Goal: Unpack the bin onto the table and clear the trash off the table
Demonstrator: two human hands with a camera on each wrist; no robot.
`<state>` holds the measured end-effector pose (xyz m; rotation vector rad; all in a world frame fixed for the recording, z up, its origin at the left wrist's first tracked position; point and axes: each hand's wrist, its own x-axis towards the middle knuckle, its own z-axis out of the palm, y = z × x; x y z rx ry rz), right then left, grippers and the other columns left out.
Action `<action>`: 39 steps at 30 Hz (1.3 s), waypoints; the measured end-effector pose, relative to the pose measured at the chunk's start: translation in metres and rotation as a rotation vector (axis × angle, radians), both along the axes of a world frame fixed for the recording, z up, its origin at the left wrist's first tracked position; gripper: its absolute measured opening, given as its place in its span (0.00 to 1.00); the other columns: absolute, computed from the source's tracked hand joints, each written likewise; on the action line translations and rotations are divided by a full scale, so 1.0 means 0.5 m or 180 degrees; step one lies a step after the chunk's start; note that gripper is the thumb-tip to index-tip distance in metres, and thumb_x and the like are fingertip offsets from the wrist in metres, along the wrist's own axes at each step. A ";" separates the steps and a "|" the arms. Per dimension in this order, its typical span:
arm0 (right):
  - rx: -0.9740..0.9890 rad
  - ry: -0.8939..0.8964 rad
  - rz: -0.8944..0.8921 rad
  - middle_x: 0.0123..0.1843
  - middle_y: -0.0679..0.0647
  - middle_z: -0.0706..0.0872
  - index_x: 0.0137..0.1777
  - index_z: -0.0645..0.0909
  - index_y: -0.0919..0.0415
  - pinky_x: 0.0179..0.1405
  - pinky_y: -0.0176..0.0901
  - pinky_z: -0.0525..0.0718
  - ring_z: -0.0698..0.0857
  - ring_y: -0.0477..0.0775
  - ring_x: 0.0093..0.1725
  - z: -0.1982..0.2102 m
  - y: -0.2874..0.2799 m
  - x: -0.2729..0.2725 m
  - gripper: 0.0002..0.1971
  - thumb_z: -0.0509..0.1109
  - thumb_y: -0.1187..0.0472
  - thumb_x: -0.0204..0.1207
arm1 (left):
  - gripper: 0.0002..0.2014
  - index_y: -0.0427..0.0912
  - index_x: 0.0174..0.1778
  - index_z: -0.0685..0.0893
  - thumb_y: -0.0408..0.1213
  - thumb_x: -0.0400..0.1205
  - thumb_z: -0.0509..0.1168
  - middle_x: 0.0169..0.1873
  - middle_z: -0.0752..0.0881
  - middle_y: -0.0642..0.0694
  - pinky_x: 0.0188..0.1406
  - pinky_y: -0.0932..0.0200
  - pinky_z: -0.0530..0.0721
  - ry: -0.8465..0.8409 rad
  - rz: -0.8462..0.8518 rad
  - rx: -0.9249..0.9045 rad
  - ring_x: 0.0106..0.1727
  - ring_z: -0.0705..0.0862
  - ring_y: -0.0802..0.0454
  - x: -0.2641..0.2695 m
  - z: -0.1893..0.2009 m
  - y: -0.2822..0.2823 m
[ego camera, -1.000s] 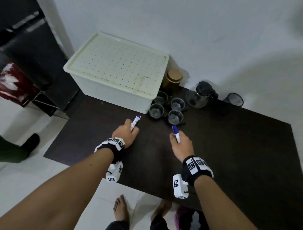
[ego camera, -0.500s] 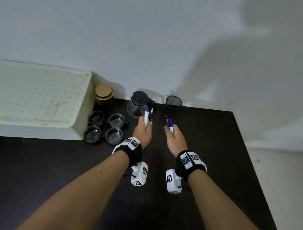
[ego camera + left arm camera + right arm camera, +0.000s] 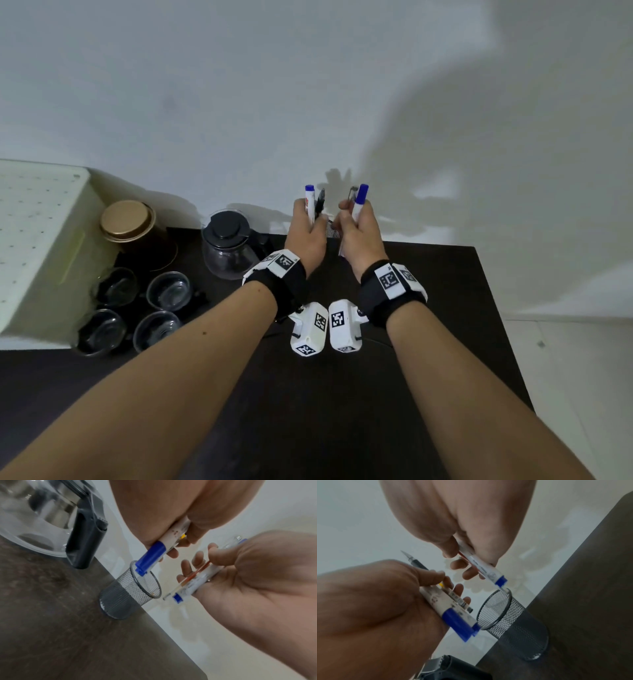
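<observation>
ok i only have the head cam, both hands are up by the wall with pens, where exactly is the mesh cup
observer: the mesh cup stands upright on the table at its wall edge, just below the left hand and right hand
operator: anything in it
observer: no pens in it; the right wrist view shows bare mesh inside
operator: how close are the markers
observer: the blue ends of the left marker and the right marker are both at the cup's rim, neither one inside
</observation>
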<state>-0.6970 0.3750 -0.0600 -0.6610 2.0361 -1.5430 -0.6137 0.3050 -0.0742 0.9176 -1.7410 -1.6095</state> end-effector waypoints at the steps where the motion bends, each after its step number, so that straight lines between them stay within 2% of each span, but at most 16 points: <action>1: -0.0078 -0.0036 0.0016 0.54 0.50 0.86 0.53 0.75 0.39 0.69 0.58 0.83 0.87 0.50 0.57 -0.003 -0.012 -0.007 0.10 0.59 0.58 0.86 | 0.08 0.42 0.62 0.73 0.33 0.88 0.59 0.46 0.83 0.42 0.48 0.57 0.83 0.0101 -0.0023 -0.0018 0.45 0.84 0.47 -0.011 -0.004 -0.006; 5: -0.0393 -0.0339 0.0087 0.62 0.53 0.88 0.53 0.80 0.37 0.72 0.63 0.82 0.88 0.52 0.64 -0.026 -0.049 -0.026 0.10 0.62 0.56 0.82 | 0.09 0.44 0.65 0.73 0.39 0.89 0.60 0.53 0.87 0.38 0.57 0.41 0.88 0.0318 -0.0124 0.0035 0.55 0.88 0.40 -0.044 -0.029 -0.021; 6: -0.0442 -0.0410 0.0120 0.62 0.54 0.88 0.54 0.81 0.39 0.72 0.63 0.82 0.88 0.53 0.65 -0.036 -0.054 -0.031 0.10 0.63 0.56 0.81 | 0.10 0.45 0.66 0.73 0.39 0.90 0.59 0.56 0.87 0.39 0.59 0.40 0.87 0.0344 -0.0148 0.0064 0.57 0.88 0.40 -0.048 -0.036 -0.024; 9: -0.0507 -0.0478 0.0156 0.63 0.53 0.89 0.62 0.81 0.45 0.72 0.63 0.81 0.88 0.53 0.66 -0.059 -0.062 -0.044 0.11 0.64 0.57 0.83 | 0.13 0.44 0.70 0.72 0.37 0.90 0.58 0.62 0.87 0.44 0.65 0.47 0.86 0.0409 -0.0173 0.0103 0.63 0.88 0.50 -0.061 -0.055 -0.031; 16: -0.0551 -0.0606 0.0140 0.62 0.51 0.90 0.66 0.82 0.48 0.72 0.62 0.82 0.88 0.52 0.65 -0.084 -0.071 -0.057 0.14 0.65 0.58 0.82 | 0.14 0.44 0.71 0.71 0.34 0.89 0.58 0.60 0.86 0.42 0.67 0.44 0.84 0.0421 -0.0077 0.0070 0.63 0.87 0.48 -0.078 -0.079 -0.045; 21: -0.0318 -0.0457 0.0059 0.59 0.51 0.91 0.61 0.85 0.46 0.69 0.59 0.85 0.89 0.51 0.61 -0.102 -0.062 -0.069 0.12 0.68 0.59 0.81 | 0.12 0.46 0.64 0.74 0.37 0.85 0.63 0.53 0.86 0.41 0.60 0.38 0.87 0.0228 0.0056 0.0003 0.55 0.88 0.44 -0.072 -0.103 -0.047; 24: -0.0237 -0.0273 0.0097 0.60 0.50 0.90 0.63 0.85 0.51 0.69 0.52 0.85 0.87 0.47 0.61 -0.110 -0.052 -0.076 0.13 0.67 0.65 0.84 | 0.17 0.47 0.67 0.76 0.36 0.83 0.66 0.58 0.86 0.47 0.67 0.45 0.84 0.0167 0.0105 -0.0031 0.61 0.86 0.53 -0.071 -0.112 -0.052; 27: -0.0236 -0.0203 0.0106 0.62 0.50 0.89 0.65 0.84 0.54 0.69 0.50 0.85 0.87 0.49 0.63 -0.112 -0.048 -0.075 0.13 0.67 0.66 0.84 | 0.20 0.45 0.71 0.75 0.34 0.83 0.68 0.62 0.84 0.49 0.72 0.51 0.81 0.0109 0.0108 -0.0092 0.66 0.83 0.56 -0.066 -0.115 -0.055; 32: -0.0198 -0.0161 0.0163 0.65 0.51 0.88 0.68 0.83 0.57 0.71 0.43 0.82 0.85 0.48 0.68 -0.103 -0.034 -0.076 0.16 0.70 0.67 0.82 | 0.28 0.45 0.75 0.71 0.40 0.80 0.72 0.66 0.82 0.51 0.73 0.58 0.79 -0.0013 0.0040 -0.0206 0.69 0.81 0.57 -0.049 -0.119 -0.061; 34: -0.0149 -0.0117 0.0220 0.66 0.50 0.87 0.69 0.82 0.57 0.70 0.40 0.81 0.84 0.47 0.68 -0.094 -0.024 -0.074 0.17 0.71 0.68 0.81 | 0.29 0.45 0.77 0.70 0.38 0.80 0.72 0.69 0.80 0.50 0.74 0.60 0.77 -0.0132 -0.0039 -0.0365 0.72 0.79 0.56 -0.038 -0.115 -0.062; 37: -0.0059 -0.0046 0.0296 0.66 0.47 0.85 0.69 0.82 0.53 0.69 0.41 0.81 0.83 0.45 0.68 -0.078 -0.006 -0.067 0.20 0.74 0.67 0.79 | 0.29 0.45 0.78 0.69 0.37 0.81 0.72 0.74 0.78 0.52 0.72 0.65 0.71 -0.0337 -0.0126 -0.0571 0.76 0.75 0.57 -0.017 -0.099 -0.057; 39: 0.0020 0.0035 0.0303 0.69 0.46 0.84 0.69 0.82 0.50 0.72 0.44 0.79 0.80 0.45 0.72 -0.067 0.004 -0.063 0.21 0.76 0.65 0.78 | 0.28 0.46 0.78 0.69 0.37 0.82 0.72 0.75 0.77 0.54 0.67 0.72 0.69 -0.0397 -0.0167 -0.0613 0.76 0.73 0.59 -0.002 -0.079 -0.050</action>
